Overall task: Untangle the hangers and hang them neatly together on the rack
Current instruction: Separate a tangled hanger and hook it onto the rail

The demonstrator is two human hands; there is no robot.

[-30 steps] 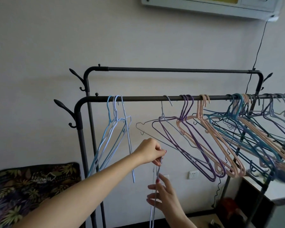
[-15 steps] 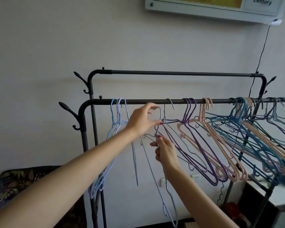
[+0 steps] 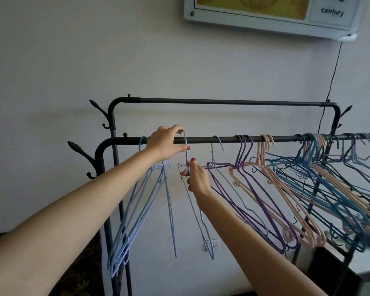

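A light blue hanger (image 3: 198,218) hangs edge-on below the front rail (image 3: 201,139) of the black rack. My left hand (image 3: 166,143) pinches its hook at the rail, the hook curving over the bar. My right hand (image 3: 198,180) grips the hanger's neck just below. Left of my hands, a few light blue hangers (image 3: 135,212) hang together. To the right hang a lone pale hanger (image 3: 217,159), purple hangers (image 3: 247,189), pink hangers (image 3: 286,197) and a tangled bunch of teal, pink and purple hangers (image 3: 338,180).
The rack's rear rail (image 3: 222,101) carries nothing. Coat hooks (image 3: 81,154) stick out at the rack's left end. A framed board (image 3: 269,13) hangs on the wall above, with a cable down to the right. A dark cabinet (image 3: 338,272) stands at lower right.
Both hands rose with the light blue hanger from waist height to the front rail. Its hook now reaches over the bar, just right of the light blue group.
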